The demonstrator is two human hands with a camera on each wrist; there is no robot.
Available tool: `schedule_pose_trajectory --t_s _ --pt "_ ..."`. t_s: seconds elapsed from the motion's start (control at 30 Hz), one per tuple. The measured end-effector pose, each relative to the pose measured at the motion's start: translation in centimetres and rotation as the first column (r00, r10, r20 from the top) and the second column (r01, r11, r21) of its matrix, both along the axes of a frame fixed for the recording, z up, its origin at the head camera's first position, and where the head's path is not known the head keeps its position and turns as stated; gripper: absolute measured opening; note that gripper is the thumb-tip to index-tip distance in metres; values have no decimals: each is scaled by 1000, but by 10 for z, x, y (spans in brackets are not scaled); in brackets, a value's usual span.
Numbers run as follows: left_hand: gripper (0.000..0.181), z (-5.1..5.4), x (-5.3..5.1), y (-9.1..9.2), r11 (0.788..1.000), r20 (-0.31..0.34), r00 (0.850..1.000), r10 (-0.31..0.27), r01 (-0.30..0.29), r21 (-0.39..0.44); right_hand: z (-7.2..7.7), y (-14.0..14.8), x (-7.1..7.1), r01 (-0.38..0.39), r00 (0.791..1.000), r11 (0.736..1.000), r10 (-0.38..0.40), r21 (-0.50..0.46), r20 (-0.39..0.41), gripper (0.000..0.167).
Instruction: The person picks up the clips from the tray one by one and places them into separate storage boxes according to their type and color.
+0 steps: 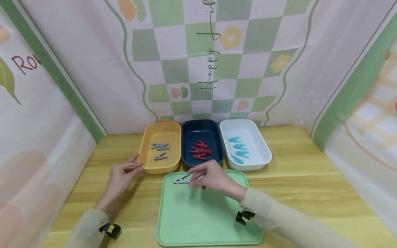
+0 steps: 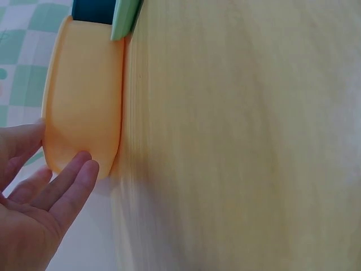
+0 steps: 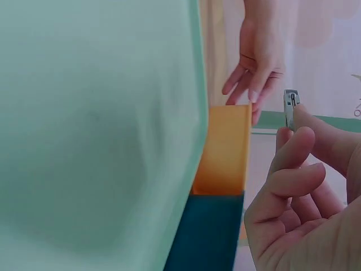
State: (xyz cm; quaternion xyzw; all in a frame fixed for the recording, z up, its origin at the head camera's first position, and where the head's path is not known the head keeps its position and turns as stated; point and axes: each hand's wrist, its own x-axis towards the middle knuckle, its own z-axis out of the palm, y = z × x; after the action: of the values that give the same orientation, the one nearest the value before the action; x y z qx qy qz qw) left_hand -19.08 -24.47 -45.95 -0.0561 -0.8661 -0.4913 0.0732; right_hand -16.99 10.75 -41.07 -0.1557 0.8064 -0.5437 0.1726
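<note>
My right hand [image 1: 214, 177] pinches a grey clothespin [image 1: 181, 180] between thumb and fingers, above the green tray [image 1: 211, 220]. The right wrist view shows that clothespin [image 3: 290, 104] end-on at the fingertips. At the near left corner of the yellow bin [image 1: 159, 168], my left hand [image 1: 121, 175] touches the rim and side. In the left wrist view its fingers [image 2: 76, 183] are extended and spread against the bin's wall. Inside the yellow bin lie three grey clothespins [image 1: 160, 156], two of them overlapping.
Beside the yellow bin stands a dark blue bin [image 1: 186, 162] with several red clothespins [image 1: 201, 150]. Right of it, a white bin [image 1: 263, 160] holds several light blue clothespins [image 1: 240, 147]. A printed cloth [image 1: 198, 69] hangs behind the wooden table [image 1: 297, 196].
</note>
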Motion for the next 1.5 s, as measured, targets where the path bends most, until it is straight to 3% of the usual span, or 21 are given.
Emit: schedule_pose_trajectory --t_s 0.5,0.87,1.23,1.5 --pt "22 -2 -2 -2 1000 -1 1000 -3 3 5 21 -12 -15 22 998 997 -26 -74 -54 35" --pt "22 -2 -3 -2 1000 -17 1000 -8 8 0 28 -31 -39 44 994 999 -45 -16 -100 32" --pt "22 -4 -3 -3 1000 -7 1000 -10 10 3 28 -60 -64 72 993 997 -73 -18 -90 30" --pt "22 -4 -2 -3 1000 -11 1000 -13 13 -5 32 -82 -79 93 993 995 -90 34 -77 32"
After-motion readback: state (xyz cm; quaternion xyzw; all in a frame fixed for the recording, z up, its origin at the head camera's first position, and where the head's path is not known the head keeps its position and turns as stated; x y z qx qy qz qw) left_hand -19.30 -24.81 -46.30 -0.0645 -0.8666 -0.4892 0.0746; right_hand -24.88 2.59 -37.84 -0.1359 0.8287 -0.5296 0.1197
